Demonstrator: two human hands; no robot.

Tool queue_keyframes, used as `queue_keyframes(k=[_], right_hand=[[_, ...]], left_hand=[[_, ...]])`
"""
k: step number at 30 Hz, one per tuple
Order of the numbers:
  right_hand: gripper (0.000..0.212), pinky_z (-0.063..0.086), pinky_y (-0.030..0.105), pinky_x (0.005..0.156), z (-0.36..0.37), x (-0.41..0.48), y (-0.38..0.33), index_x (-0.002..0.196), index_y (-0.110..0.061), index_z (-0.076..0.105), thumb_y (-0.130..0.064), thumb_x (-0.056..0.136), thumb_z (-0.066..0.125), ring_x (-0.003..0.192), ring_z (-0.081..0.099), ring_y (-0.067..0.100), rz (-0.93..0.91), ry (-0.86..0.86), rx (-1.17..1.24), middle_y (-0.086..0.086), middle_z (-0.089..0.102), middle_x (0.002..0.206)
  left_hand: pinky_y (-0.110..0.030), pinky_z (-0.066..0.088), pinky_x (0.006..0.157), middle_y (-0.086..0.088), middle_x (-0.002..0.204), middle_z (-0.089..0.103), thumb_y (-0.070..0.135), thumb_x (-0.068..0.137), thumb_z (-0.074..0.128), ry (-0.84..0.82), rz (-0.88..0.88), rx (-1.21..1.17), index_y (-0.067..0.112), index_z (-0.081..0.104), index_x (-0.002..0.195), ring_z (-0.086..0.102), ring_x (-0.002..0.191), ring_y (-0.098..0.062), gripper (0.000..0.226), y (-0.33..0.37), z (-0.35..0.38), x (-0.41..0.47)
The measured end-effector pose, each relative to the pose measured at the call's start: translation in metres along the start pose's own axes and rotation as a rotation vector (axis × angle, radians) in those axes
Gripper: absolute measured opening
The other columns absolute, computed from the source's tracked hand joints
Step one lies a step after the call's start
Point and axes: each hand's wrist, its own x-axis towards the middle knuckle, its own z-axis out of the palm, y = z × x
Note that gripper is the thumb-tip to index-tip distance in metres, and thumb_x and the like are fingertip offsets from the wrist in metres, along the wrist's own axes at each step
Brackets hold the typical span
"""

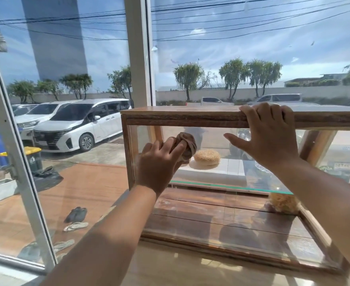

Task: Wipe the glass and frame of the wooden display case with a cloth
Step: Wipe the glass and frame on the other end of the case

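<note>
Far left, outdoors: parked white van (75, 124). Left of centre: left hand (159, 162) clenched round a bunched brown cloth (187, 145), the wad protruding past the fingertips, up and rightward, pressed at the glass (215, 178) near the left side of the wooden display case (126, 153). Inside, centre: sesame bun (206, 157). Right: right hand (273, 137) grasping the case's top rail (180, 116), fingers curled over it, thumb splayed leftward.
</note>
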Motion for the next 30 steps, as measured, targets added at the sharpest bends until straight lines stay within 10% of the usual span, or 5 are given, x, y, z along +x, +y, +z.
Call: queue_keyframes(k=[10, 25, 30], right_hand=[[0.072, 0.031, 0.047, 0.087, 0.001, 0.0, -0.003, 0.121, -0.01, 0.048, -0.073, 0.086, 0.041, 0.09, 0.041, 0.033, 0.004, 0.015, -0.037, 0.014, 0.046, 0.101], [0.072, 0.03, 0.046, 0.09, 0.0, 0.0, -0.003, 0.123, -0.01, 0.048, -0.072, 0.086, 0.043, 0.093, 0.042, 0.033, 0.014, -0.004, -0.024, 0.014, 0.047, 0.103], [0.072, 0.031, 0.047, 0.091, -0.002, 0.001, -0.003, 0.123, -0.011, 0.048, -0.072, 0.085, 0.043, 0.094, 0.043, 0.034, 0.021, -0.018, -0.006, 0.014, 0.046, 0.102]], left_hand=[[-0.041, 0.046, 0.064, -0.014, 0.117, 0.057, 0.041, 0.091, 0.056, 0.01, -1.003, -0.303, 0.012, 0.046, 0.12, 0.06, 0.094, -0.037, 0.042, -0.001, 0.0, -0.011], [-0.035, 0.048, 0.057, -0.009, 0.102, 0.059, 0.037, 0.081, 0.065, 0.103, -0.565, -0.337, 0.016, 0.047, 0.114, 0.055, 0.084, -0.027, 0.044, 0.086, 0.006, 0.03], [-0.035, 0.048, 0.063, -0.007, 0.108, 0.062, 0.035, 0.079, 0.073, 0.047, -0.165, -0.218, 0.016, 0.057, 0.117, 0.055, 0.085, -0.025, 0.046, 0.089, 0.014, 0.013]])
